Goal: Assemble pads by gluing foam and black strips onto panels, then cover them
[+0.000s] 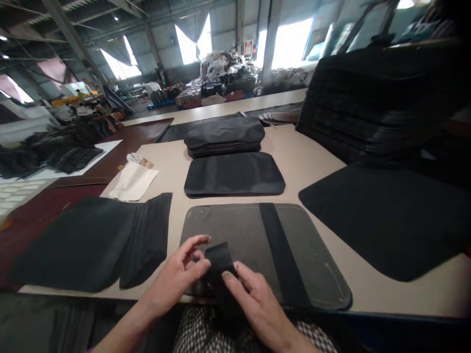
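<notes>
My left hand (180, 274) and my right hand (253, 299) meet over the near edge of the table, both pinching a short black strap (220, 264) that lies on the left part of a grey padded panel (239, 235). A second black strap (281, 250) runs front to back across that panel. The fingers of both hands are curled onto the strap.
Beyond the panel lie a single black panel (234, 175) and a stack of black panels (223, 136). Black fabric pieces (91, 240) sit to the left, a large black sheet (390, 215) to the right, a tall dark stack (368, 108) behind it, a white bag (133, 181) at left.
</notes>
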{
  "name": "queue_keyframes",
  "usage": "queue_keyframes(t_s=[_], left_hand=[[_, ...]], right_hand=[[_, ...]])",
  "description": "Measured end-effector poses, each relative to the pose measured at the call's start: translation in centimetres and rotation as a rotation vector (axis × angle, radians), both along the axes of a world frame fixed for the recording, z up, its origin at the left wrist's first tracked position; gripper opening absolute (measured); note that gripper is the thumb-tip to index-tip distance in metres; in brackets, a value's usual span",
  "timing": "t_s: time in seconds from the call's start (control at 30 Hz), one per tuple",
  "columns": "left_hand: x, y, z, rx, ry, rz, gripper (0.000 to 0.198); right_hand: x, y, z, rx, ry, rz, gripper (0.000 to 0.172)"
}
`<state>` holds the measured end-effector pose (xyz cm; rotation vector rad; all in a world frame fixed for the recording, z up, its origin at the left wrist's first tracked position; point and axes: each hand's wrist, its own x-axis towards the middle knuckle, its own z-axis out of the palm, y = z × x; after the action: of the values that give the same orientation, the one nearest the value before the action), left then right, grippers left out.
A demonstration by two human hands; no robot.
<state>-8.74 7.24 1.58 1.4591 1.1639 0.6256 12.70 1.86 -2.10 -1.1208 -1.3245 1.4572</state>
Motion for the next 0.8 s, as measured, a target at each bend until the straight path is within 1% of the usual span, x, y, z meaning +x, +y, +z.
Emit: queue_keyframes(t_s=[0.03,0.07,0.1,0.17,0.23,0.27,0.37,0.43,0.5,0.57,0.6,0.8], left_hand=[[0.2,0.3,-0.3,-0.136,-0.067,-0.023,0.053],[0.5,0.6,-0.5,-0.232,-0.118,-0.044,0.049],[0.7,0.8,-0.7,-0.287,-0.143,-0.054,0.043],[1.1,1.8,-0.8,-0.290,-0.128,-0.041,0.035],[1.3,3.5,-1.1,-0.224,-0.080,-0.018,0.036],[1.3,4.6,-1.4,-0.180,-0.062,-0.008,0.037],[1.3,8.7,-3.1,-0.021,0.020,-0.007,0.039],[1.4,11.3,-4.5,0.142,0.167,-0.017,0.034],[1.7,13.2,-5.7,0.334,0.381,-0.019,0.030],[2.2,14.5,-6.6,0.476,0.545,-0.009,0.027],[2.4,14.9,-6.9,0.520,0.588,-0.003,0.026],[3.1,16.1,-8.5,0.622,0.668,0.046,0.016]], right_hand=[[0.0,0.1,0.1,-0.008,-0.006,0.024,0.039],[-0.1,0.1,0.2,-0.023,-0.001,0.043,0.039],[-0.3,0.2,0.1,-0.037,0.014,0.054,0.039],[-0.6,0.3,-0.3,-0.058,0.067,0.059,0.036],[-0.9,0.4,-1.1,-0.059,0.118,0.041,0.032],[-1.1,0.4,-1.5,-0.061,0.126,0.026,0.034],[-1.5,0.5,-2.9,-0.044,0.027,-0.051,0.046],[-1.7,0.6,-3.6,0.001,-0.103,-0.095,0.051],[-1.7,0.8,-4.2,0.044,-0.215,-0.099,0.051],[-1.7,1.0,-4.5,0.054,-0.286,-0.075,0.048],[-1.7,1.1,-4.5,0.053,-0.313,-0.063,0.046],[-1.6,1.2,-3.9,0.023,-0.378,-0.015,0.037]])
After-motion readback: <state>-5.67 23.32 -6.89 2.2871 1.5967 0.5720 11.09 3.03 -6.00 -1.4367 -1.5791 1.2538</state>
